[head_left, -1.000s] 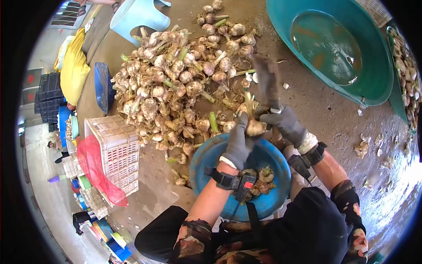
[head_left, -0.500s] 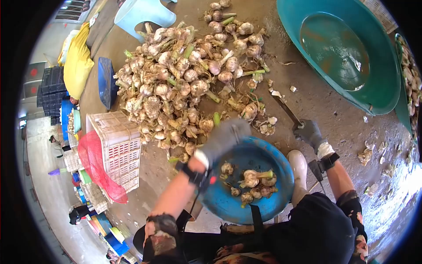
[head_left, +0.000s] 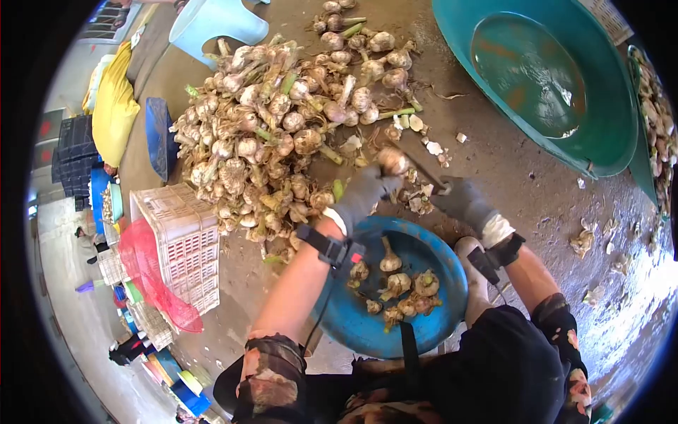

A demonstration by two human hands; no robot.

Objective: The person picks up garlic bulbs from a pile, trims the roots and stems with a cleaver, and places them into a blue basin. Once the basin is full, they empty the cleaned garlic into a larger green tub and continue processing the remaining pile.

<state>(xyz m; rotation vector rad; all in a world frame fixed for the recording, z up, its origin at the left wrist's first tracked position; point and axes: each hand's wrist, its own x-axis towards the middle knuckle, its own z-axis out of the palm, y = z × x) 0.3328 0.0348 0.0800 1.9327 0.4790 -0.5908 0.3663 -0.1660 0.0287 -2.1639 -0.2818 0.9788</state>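
My left hand (head_left: 367, 193), in a grey glove, grips a garlic bulb (head_left: 393, 161) above the floor scraps, just beyond the blue basin. Closed round a knife (head_left: 422, 168), my right hand (head_left: 462, 201) is to the right, with the blade reaching up to the bulb. Several garlic bulbs (head_left: 397, 284) lie in the round blue basin (head_left: 452, 272) between my legs. A large garlic pile (head_left: 247, 141) with stalks spreads over the floor at the upper left. Pale garlic scraps (head_left: 420, 201) lie below the held bulb.
A big green tub (head_left: 505, 116) stands at the upper right, beside more garlic (head_left: 657, 134). At the left are a crate (head_left: 191, 247) with red netting (head_left: 152, 275), a blue scoop-like container (head_left: 159, 138) and a yellow sack (head_left: 116, 106). A light-blue stool (head_left: 219, 25) stands at the top.
My left hand has moved up and right and now holds a bulb. My right hand and the knife have moved left to it. Another bulb lies in the basin.
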